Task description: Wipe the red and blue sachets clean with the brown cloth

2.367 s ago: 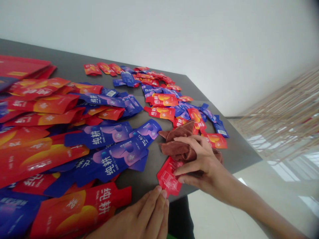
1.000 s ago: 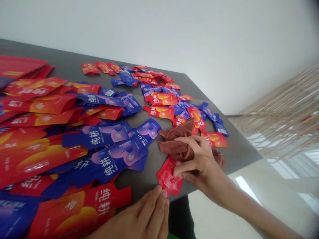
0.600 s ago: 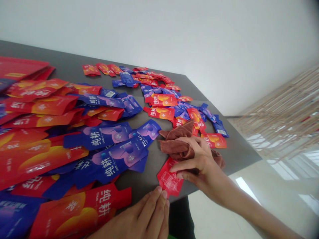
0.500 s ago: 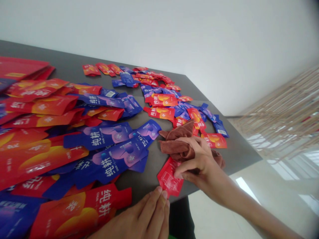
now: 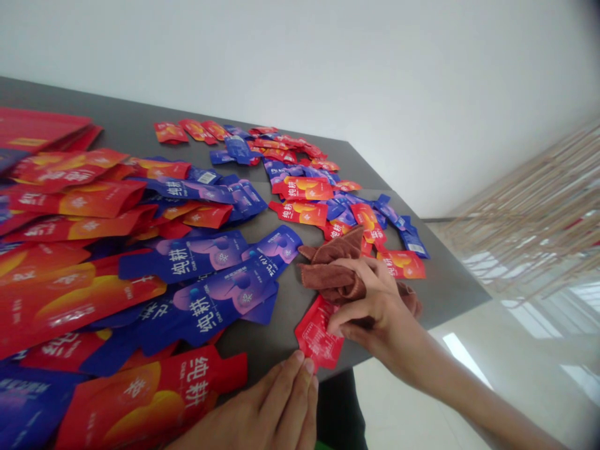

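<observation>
My right hand (image 5: 375,303) is closed round a crumpled brown cloth (image 5: 335,265) on the grey table (image 5: 281,328). Its thumb and forefinger press on the edge of a small red sachet (image 5: 316,337) lying face down near the table's front edge. My left hand (image 5: 267,412) lies flat at the front edge with its fingers stretched out together. The fingertips touch the near corner of that same red sachet. A large red pouch (image 5: 154,394) lies just left of this hand.
Many red and blue pouches (image 5: 206,300) cover the left of the table, larger ones (image 5: 70,200) towards the far left. Smaller red and blue sachets (image 5: 304,187) are scattered across the back and right. Beyond the table's right edge is a shiny floor (image 5: 515,337) and a white wall.
Almost nothing has moved. My right hand's thumb and forefinger have shifted slightly on the red sachet while still gripping the cloth. My left hand has stayed put.
</observation>
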